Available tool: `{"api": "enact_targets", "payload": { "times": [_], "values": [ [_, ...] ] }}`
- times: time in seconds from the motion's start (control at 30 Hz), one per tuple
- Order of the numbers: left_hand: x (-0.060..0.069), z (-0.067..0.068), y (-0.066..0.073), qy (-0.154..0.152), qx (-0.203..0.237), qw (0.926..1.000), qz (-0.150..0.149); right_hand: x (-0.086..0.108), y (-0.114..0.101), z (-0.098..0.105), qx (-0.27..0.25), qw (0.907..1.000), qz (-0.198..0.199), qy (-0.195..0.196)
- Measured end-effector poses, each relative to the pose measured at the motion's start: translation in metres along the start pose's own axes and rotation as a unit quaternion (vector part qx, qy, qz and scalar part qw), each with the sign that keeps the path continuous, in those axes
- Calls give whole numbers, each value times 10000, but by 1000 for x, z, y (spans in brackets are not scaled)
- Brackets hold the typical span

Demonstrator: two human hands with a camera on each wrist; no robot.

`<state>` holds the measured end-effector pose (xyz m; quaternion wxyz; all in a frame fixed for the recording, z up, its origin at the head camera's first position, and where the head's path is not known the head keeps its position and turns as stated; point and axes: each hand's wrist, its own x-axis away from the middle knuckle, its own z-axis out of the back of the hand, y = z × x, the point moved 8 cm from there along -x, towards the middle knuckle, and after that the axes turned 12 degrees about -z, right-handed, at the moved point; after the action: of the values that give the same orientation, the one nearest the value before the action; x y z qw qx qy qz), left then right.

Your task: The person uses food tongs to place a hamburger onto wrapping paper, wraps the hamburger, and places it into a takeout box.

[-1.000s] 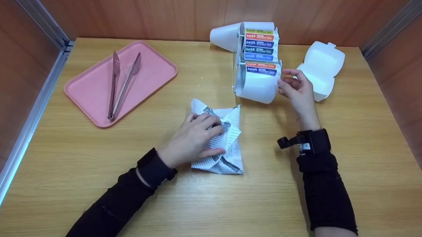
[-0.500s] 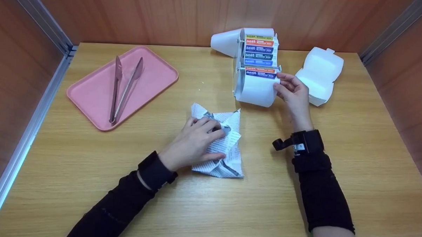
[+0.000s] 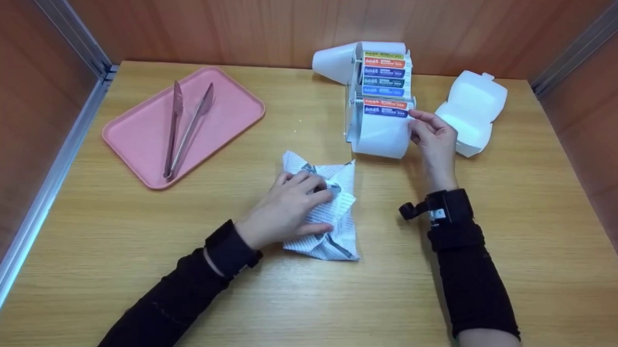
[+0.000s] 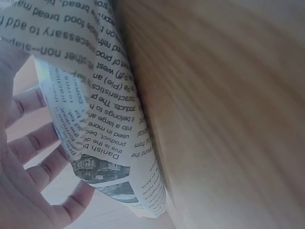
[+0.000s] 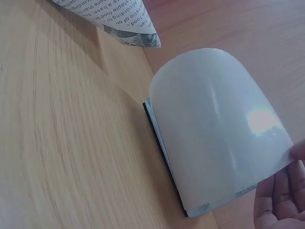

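Observation:
My left hand (image 3: pixel 284 206) rests on a parcel wrapped in newsprint-patterned paper (image 3: pixel 342 218), fingers spread and slightly bent over its folds. In the left wrist view the printed paper (image 4: pixel 112 109) stands beside the spread fingers. At the back, a label dispenser (image 3: pixel 350 103) carries rows of small coloured stickers on white backing. My right hand (image 3: pixel 436 144) pinches the right edge of its lower backing strip (image 3: pixel 382 137), beside a blue sticker (image 3: pixel 385 111). In the right wrist view, that glossy white strip (image 5: pixel 214 124) curves outward, with thumb and fingers at its edge.
A pink tray (image 3: pixel 135 142) with metal tongs (image 3: pixel 184 133) lies on the left. Behind the right hand stands an opened white clamshell box (image 3: pixel 476 102). A white cone-shaped stack (image 3: pixel 333 62) lies by the back wall. Wooden walls (image 3: pixel 232 22) enclose the table.
My right hand has moved left to the dispenser and taken the edge of the backing strip between thumb and finger. My left hand stays on the parcel.

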<state>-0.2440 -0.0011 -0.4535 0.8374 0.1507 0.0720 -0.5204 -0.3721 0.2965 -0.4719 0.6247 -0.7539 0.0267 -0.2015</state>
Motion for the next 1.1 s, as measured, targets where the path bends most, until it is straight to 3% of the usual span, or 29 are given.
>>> {"api": "enact_targets", "payload": {
  "times": [0.4,0.8,1.1],
  "values": [
    [-2,1,1,0,7,10000,-37,-3,1,2,149,9994,-224,213],
    [-1,1,1,58,-36,10000,-53,-4,-1,1,-88,9999,68,-14],
    [0,2,1,21,38,10000,0,-5,0,0,-29,10000,22,-83]
  ]
}}
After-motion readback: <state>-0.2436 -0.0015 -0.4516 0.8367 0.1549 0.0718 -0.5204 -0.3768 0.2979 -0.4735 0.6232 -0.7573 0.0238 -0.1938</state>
